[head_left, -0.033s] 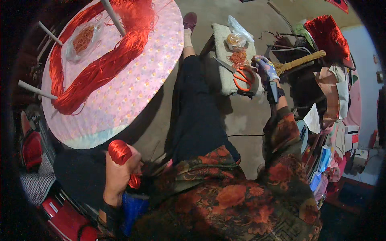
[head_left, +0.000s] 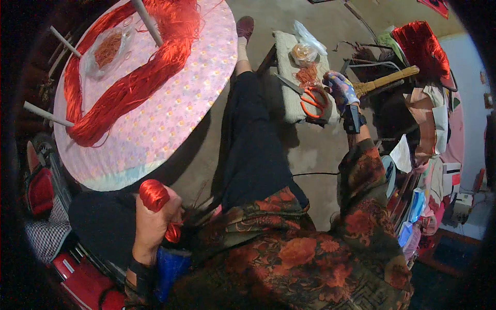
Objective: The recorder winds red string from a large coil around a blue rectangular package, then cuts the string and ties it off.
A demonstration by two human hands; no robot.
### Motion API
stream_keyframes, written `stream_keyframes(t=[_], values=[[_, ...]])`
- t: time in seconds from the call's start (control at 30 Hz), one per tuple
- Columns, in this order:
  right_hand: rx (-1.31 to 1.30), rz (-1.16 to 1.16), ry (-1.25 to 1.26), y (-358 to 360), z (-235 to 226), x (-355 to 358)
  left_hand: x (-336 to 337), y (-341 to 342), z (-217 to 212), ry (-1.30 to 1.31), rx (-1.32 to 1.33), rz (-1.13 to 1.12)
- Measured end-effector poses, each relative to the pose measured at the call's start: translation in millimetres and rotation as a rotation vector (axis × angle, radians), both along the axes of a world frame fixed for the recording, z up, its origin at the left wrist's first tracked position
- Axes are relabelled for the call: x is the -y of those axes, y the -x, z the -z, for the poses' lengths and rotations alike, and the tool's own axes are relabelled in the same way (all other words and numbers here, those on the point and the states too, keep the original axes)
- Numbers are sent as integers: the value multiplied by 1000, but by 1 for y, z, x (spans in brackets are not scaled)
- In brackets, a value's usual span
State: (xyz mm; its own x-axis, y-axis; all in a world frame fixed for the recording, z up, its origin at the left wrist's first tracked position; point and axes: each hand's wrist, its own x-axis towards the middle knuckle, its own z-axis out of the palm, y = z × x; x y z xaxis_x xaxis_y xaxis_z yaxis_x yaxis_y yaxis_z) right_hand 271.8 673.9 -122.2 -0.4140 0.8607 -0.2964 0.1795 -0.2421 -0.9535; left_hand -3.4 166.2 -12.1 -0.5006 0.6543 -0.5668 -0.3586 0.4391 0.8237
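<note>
My left hand (head_left: 158,222) is closed around a bundle of shiny red strands (head_left: 154,196). The bundle's rounded top shows above the fist and its lower end pokes out below. My right hand (head_left: 341,89), in a patterned glove, hovers at the right edge of a cloth-covered stool (head_left: 289,107). Its fingers are curled, and whatever they pinch is hidden. Beside it on the stool lie orange-handled scissors (head_left: 306,97) and a loose heap of thin orange-red strands (head_left: 307,76). A large red skein (head_left: 129,95) is looped around upright posts (head_left: 148,23) over the round table.
A pink flowered cloth covers the round table (head_left: 191,119). On it lies a clear bag of orange-red strands (head_left: 107,49). A plastic bag (head_left: 305,53) sits on the stool's far end. To the right are a straw broom (head_left: 385,81), a red bundle (head_left: 421,46) and piled cloths.
</note>
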Motion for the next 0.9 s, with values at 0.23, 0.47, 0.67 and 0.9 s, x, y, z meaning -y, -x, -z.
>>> stream_keyframes(t=[0.23,0.47,0.67,0.9], values=[[-280,-239,177,62,-69,90,1,-3,6,-235,29,-136],[-277,-617,300,129,-128,225,5,4,0,-266,129,-176],[-186,-801,497,154,-132,296,23,3,-5,-409,124,-238],[-60,-1061,354,176,-135,348,37,-5,-13,-332,-36,-96]])
